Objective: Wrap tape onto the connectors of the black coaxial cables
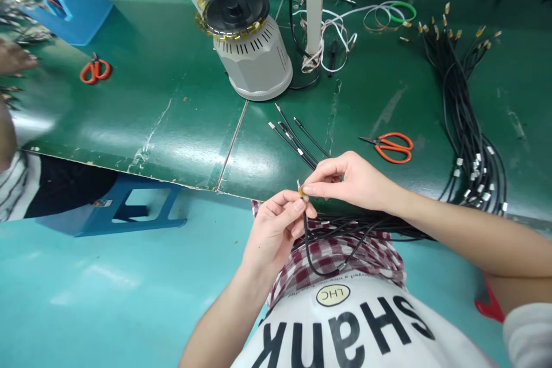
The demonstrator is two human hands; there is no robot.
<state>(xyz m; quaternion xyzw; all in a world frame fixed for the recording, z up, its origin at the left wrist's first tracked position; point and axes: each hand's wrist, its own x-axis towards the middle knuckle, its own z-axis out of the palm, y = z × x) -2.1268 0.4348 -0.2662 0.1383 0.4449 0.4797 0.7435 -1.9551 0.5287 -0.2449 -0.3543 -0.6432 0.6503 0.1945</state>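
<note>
My left hand [276, 227] is closed in a pinch on a black cable [307, 247] just below its metal-tipped end. From there the cable hangs in a loop over my lap. The fingertips of my right hand [351, 181] meet the left ones, pinching a small piece of yellow tape [301, 191] at the cable's end. A bundle of black cables [371, 225] lies across my lap, under both hands. Just beyond the right hand, several cable ends [297, 141] with metal plugs rest on the green table [181, 126].
A grey round tape dispenser [256, 57] with yellow tape pieces round its rim stands ahead. Orange-handled scissors [393, 147] lie right, near a large cable bundle [461, 92]. Farther left are more scissors [95, 70], a blue holder [81, 11] and a co-worker's hand [15, 57].
</note>
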